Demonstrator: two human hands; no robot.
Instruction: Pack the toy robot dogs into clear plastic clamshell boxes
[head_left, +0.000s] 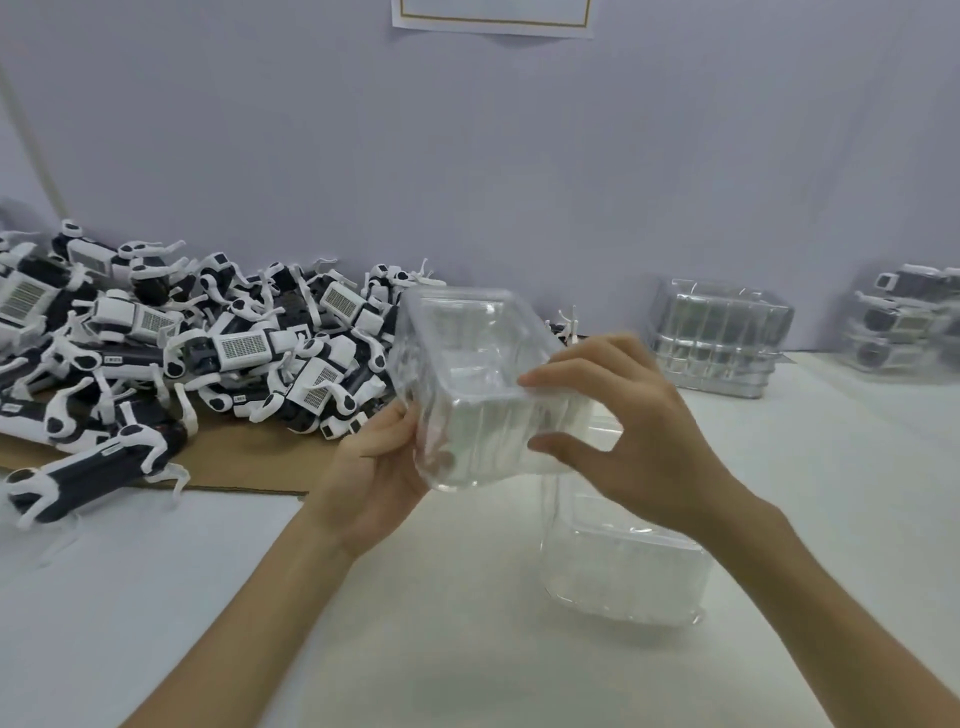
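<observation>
clamshell box: clear and empty, held tilted above the middle of the counter, lifted off its surface, between both grips.
left grip: holding the clamshell box at its near left corner; the thumb lies on the near face and the fingers curl behind, showing through the plastic.
right grip: holding the same box at its right side, pinched narrow between fingertips on the upper rim and the thumb lower down.
second clear shell: lies on the counter under the right wrist, toward the near right; I cannot tell whether it is hinged to the held box.
toy robot dogs: a loose heap of black-and-white figures, legs tangled, along the far left of the counter against the wall; one lies apart at the heap's near side, by the left edge.
cardboard sheet: flat and brown, under the heap, its bare near part just beside the left grip.
empty box stack: nested clear clamshells at the far edge, right of centre, well apart from both grips.
packed boxes: clear boxes piled at the far right corner, with dark-and-white dogs showing inside; blurred.
counter: white, smooth.
wall: pale lilac, rising behind the far edge.
paper sheet: white with a thin gold line, stuck high on the wall, cut off at the top.
</observation>
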